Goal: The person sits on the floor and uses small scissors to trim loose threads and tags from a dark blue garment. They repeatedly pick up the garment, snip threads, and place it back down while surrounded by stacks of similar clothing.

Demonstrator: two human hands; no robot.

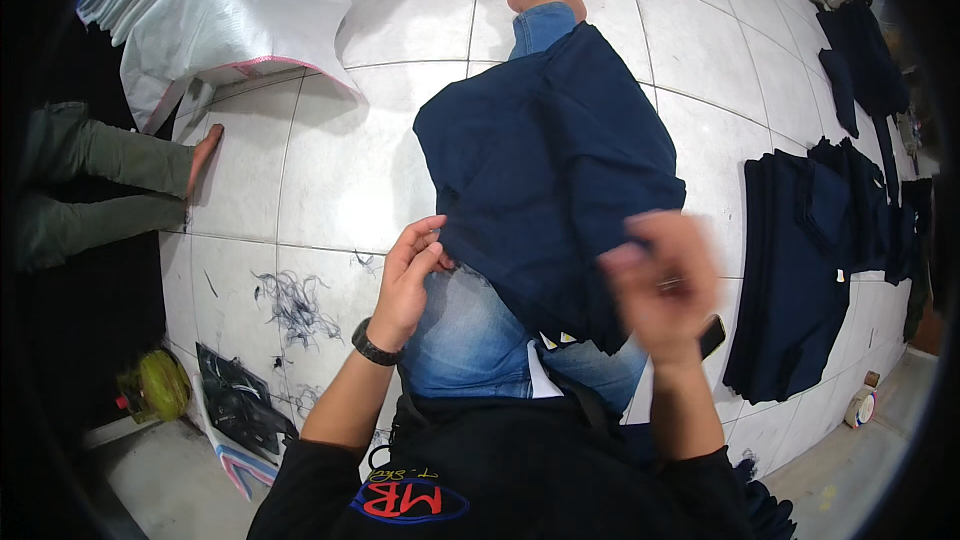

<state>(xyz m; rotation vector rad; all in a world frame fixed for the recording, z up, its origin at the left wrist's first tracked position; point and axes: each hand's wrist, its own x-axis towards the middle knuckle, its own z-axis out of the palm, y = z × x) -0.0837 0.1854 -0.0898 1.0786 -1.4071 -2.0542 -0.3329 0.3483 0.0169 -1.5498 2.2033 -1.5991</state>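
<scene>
A navy blue garment (547, 165) lies spread over my jeans-clad legs, with small white-and-yellow labels (556, 340) at its near edge. At the garment's left edge my left hand (412, 270) has its thumb and fingers on the cloth. My right hand (667, 277) is blurred by motion over the garment's right side. Something small and metallic shows in its palm, too blurred to name, and whether the fingers pinch the cloth is unclear. To the right, a stack of folded navy garments (787, 277) rests on the tiled floor (360, 165).
A phone (712, 337) lies by my right thigh. Thread scraps (296, 307) litter the floor at left, near a black plastic package (236, 397). Another person's legs (112, 157) are at far left, below a white woven sack (247, 22). More navy cloth (862, 60) lies upper right.
</scene>
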